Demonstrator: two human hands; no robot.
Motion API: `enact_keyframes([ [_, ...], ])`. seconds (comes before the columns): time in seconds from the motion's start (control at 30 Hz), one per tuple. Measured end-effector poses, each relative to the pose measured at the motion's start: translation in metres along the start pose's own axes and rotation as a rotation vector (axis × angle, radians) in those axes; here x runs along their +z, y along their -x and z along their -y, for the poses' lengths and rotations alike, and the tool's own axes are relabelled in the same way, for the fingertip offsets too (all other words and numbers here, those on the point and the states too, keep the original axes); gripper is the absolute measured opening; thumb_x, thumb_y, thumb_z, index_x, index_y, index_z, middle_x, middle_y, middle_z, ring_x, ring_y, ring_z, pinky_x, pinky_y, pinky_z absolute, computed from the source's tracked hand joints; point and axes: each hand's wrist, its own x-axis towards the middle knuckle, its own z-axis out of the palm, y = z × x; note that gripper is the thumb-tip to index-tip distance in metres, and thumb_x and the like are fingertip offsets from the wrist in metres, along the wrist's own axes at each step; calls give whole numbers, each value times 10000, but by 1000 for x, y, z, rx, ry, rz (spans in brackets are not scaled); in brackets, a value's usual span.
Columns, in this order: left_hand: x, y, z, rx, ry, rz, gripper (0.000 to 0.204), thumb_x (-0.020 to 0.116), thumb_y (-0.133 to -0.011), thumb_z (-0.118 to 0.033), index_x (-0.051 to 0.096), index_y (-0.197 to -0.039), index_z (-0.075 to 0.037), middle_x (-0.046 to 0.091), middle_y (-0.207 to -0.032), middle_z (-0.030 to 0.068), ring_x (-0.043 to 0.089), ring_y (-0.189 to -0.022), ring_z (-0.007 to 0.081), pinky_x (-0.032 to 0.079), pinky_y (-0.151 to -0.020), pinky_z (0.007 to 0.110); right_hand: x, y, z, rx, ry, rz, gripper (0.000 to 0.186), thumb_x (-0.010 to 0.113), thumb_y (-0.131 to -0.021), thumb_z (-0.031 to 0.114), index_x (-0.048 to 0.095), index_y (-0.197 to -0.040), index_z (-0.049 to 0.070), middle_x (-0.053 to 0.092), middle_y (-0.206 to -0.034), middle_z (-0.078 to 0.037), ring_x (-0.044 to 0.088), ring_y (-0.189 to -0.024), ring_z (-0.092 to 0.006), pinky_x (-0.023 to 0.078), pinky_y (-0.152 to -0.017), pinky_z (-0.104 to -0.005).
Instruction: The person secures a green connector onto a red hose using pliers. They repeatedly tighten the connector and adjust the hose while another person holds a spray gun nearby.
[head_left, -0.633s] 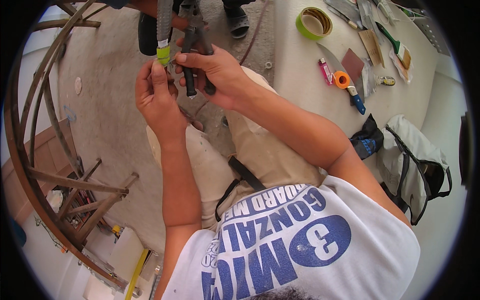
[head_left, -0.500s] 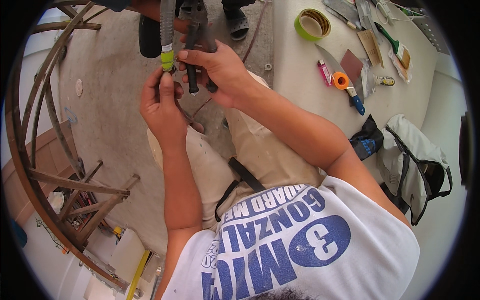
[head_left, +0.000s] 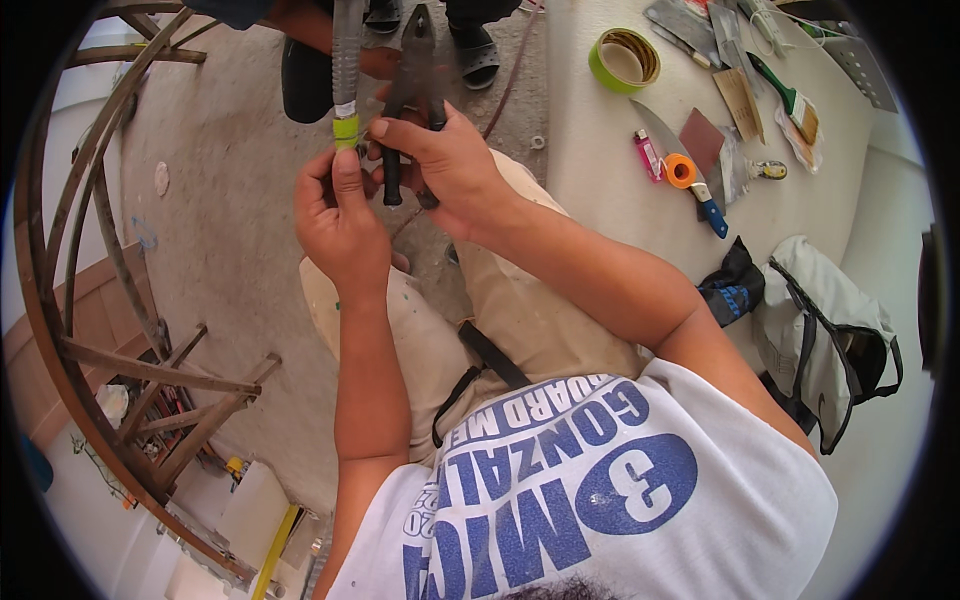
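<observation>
A translucent ribbed hose with a yellow-green band near its lower end runs down from the top edge. My left hand pinches the hose's end just below the band; the fingertips are partly hidden. My right hand is closed on dark pliers, whose two black handles hang down beside the hose. My right thumb lies close to the band. Behind the hose and pliers, part of another person's hand shows; what it holds is unclear.
A pale work surface at right bears green tape, a knife, orange tape, a lighter, brushes, scrapers and bags. A curved wooden frame stands at left. Another person's feet in sandals are on the concrete floor ahead.
Both my hands, the banded hose end and the pliers have moved slightly to the right and down toward me. Both hands keep their holds.
</observation>
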Motion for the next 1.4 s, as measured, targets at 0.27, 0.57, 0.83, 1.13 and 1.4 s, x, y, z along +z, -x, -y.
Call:
enact_keyframes([
  [0.27, 8, -5, -11, -22, 27, -20, 232, 598, -1021, -241, 625, -1054, -13, 627, -879, 22, 537, -698, 43, 427, -594, 187, -3, 4, 2, -21, 70, 75, 416, 726, -888, 83, 523, -1250, 58, 641, -972, -22, 628, -865, -124, 537, -707, -297],
  [0.57, -2, -10, -8, -135, 278, 91, 221, 552, -1039, -195, 624, -1090, 8, 575, -816, 17, 469, -653, 81, 405, -598, 230, -4, -5, 7, -76, 89, 79, 399, 731, -886, 70, 530, -1230, 36, 650, -937, -31, 629, -827, -118, 533, -673, -289],
  [0.83, -9, -5, 2, -176, 325, 141, 218, 617, -1000, -132, 632, -1154, 22, 620, -903, 27, 503, -725, 80, 425, -658, 216, -3, -2, 7, -79, 147, 26, 396, 746, -872, 68, 535, -1206, 35, 646, -931, -36, 631, -824, -125, 529, -673, -290],
  [1.13, -11, -8, 4, -191, 417, 205, 191, 641, -990, -161, 637, -1094, 0, 615, -879, 16, 522, -735, 74, 425, -642, 199, -5, -4, 3, -289, 417, 63, 440, 818, -802, 70, 562, -1158, 27, 632, -870, 7, 586, -731, -75, 475, -611, -239],
  [1.4, -5, -8, -1, -166, 351, 156, 207, 631, -1001, -205, 648, -1057, -6, 615, -831, 13, 536, -714, 74, 427, -631, 206, -1, -1, 0, -302, 449, 14, 340, 820, -825, 126, 590, -1056, 32, 643, -818, 10, 560, -686, -64, 453, -572, -237],
])
